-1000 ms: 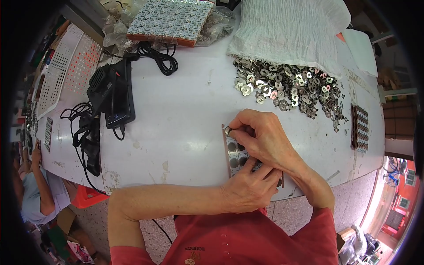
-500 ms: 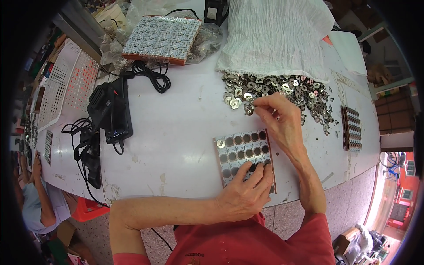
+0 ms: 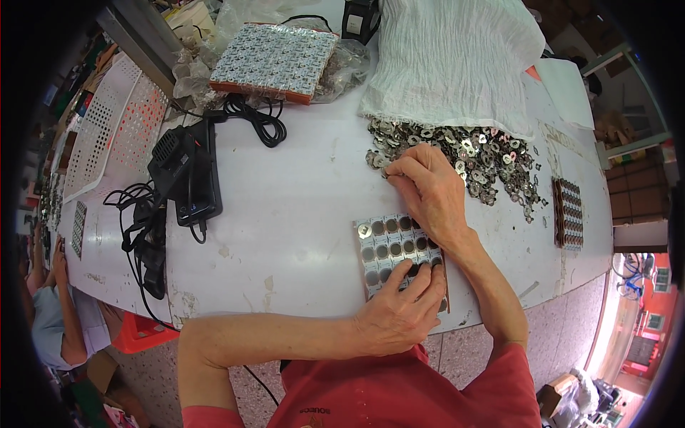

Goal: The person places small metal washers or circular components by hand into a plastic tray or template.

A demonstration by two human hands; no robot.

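A flat panel [image 3: 371, 274] with rows of dark round spots lies on the table in front of me. One silvery disc [image 3: 364, 230] sits at its far left corner. My left hand [image 3: 396, 314] rests on the near right part of the panel, fingers apart and bent, covering several spots. Beyond the panel, my right hand [image 3: 432, 196] has thumb and forefinger pinched on a small metal disc at the near left edge of a heap of loose metal discs [image 3: 492, 157]. The fingertips mostly hide that disc.
A white woven sack [image 3: 449, 64] lies behind the heap. Stacked panels [image 3: 569, 214] stand at right, and another stack [image 3: 275, 60] at the back left. Black devices with cables [image 3: 193, 171] and a white perforated basket [image 3: 118, 128] are at left. Another person's arm [image 3: 64, 299] shows far left.
My right hand has moved left across the near edge of the heap, its fingertips still pinched. My left hand stays on the panel. The whole view has shifted slightly.
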